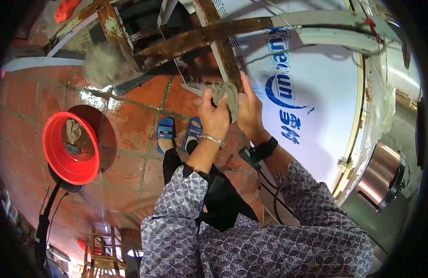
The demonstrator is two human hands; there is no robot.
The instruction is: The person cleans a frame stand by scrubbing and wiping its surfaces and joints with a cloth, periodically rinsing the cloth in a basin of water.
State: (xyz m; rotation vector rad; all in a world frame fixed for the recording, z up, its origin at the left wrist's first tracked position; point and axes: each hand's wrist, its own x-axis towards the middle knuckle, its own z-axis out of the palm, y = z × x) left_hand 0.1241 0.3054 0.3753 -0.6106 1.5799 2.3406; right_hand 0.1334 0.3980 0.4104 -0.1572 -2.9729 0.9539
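Observation:
My left hand [215, 116], with a bangle at the wrist, is closed on a wet grey-green rag [228, 98]. The rag is bunched against the end of a brown wooden leg [227, 60]. That leg belongs to a worn wooden frame [186, 45] with peeling pale paint and a long curved bar. My right hand [251, 113], with a black strap at the wrist, is closed round the same leg end from the right, its fingers along the wood. Its thumb lies beside the rag. The leg's tip is hidden by the rag and my hands.
A red basin [48, 147] holding a rag and a dark scouring pad stands left on wet red tiles [126, 162]. A white panel with blue lettering [329, 102] lies at right, near a copper-coloured pot [380, 175]. A bamboo chair [105, 252] is behind. A greyish blur [108, 65] covers the upper left.

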